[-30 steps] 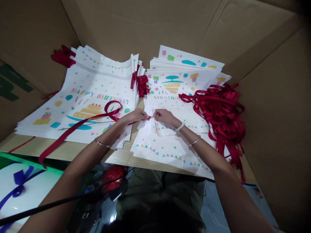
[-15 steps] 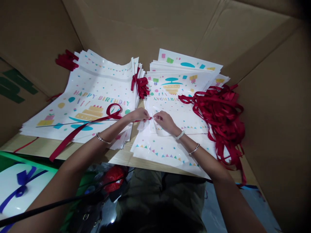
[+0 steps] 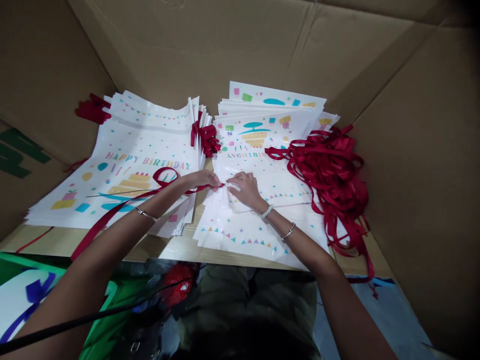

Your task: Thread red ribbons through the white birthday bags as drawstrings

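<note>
My left hand (image 3: 204, 178) pinches a long red ribbon (image 3: 123, 204) that loops over the left stack and trails off to the lower left. My right hand (image 3: 243, 188) grips the gathered top edge of a white birthday-print plastic bag (image 3: 258, 220) lying on the right stack. The two hands almost touch at the bag's edge, where the ribbon meets it. A thin dark rod (image 3: 123, 192) lies across the left stack of "HAPPY BIRTHDAY" bags (image 3: 142, 150).
A tangled heap of red ribbons (image 3: 330, 175) lies at the right. Red bows (image 3: 205, 138) sit between the two stacks, and more red ribbon (image 3: 92, 108) is at the far left. Cardboard walls (image 3: 240, 45) enclose the wooden table (image 3: 176, 247). A green and white bag with blue ribbon (image 3: 26, 300) is at the lower left.
My hands stay together at the bag's edge, with the right hand now pressing lower on the bag. The ribbon tail has shifted a little. The view has drifted.
</note>
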`<state>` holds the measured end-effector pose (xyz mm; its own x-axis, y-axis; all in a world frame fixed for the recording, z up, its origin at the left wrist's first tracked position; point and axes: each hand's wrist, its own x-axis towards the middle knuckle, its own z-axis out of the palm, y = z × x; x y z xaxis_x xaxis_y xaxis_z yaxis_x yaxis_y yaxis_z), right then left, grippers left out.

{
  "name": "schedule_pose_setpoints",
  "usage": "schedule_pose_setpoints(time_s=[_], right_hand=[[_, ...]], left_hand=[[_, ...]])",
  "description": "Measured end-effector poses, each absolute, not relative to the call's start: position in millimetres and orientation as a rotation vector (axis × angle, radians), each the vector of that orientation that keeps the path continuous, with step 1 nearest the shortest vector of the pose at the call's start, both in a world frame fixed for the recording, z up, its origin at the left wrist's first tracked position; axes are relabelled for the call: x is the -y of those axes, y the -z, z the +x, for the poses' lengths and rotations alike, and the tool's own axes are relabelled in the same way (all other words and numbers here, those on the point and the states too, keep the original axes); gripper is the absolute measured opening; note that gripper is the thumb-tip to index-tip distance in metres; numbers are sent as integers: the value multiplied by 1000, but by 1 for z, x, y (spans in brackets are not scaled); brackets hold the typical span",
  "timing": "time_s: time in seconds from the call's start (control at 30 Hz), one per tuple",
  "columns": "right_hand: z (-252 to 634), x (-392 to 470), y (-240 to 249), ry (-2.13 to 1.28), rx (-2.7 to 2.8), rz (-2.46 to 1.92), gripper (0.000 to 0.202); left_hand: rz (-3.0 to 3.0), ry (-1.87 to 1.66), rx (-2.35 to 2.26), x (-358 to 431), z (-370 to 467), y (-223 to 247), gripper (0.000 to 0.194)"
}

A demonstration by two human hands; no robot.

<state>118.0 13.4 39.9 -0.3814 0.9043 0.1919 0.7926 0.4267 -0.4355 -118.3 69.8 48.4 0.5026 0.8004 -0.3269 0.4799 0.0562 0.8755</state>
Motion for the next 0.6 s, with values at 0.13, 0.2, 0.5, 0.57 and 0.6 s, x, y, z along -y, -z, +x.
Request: schedule_pose_setpoints(time_s=[0.13,0.2,0.5,0.57,0.6], right_hand=[[117,-11,-40,-388,2324,-1435,34],[117,-11,-40,-380,2352,-1424,36],[116,-7,-36,-301,2536,-1382,47],[117,-2,-34,-233,2598,-1340,52],[118,0,-34,-202,2616,-1334,54]], left_hand=[[1560,-331,-1143,-71,-119,-50,23],[1574,-328,-1117,-71,-117,-50,24],[1633,-386,-1204,-65,-103,-49,33],[1649,-339,-1238,-65,-104,-51,39],[1664,-309,-1255,-65,-106,-51,42]])
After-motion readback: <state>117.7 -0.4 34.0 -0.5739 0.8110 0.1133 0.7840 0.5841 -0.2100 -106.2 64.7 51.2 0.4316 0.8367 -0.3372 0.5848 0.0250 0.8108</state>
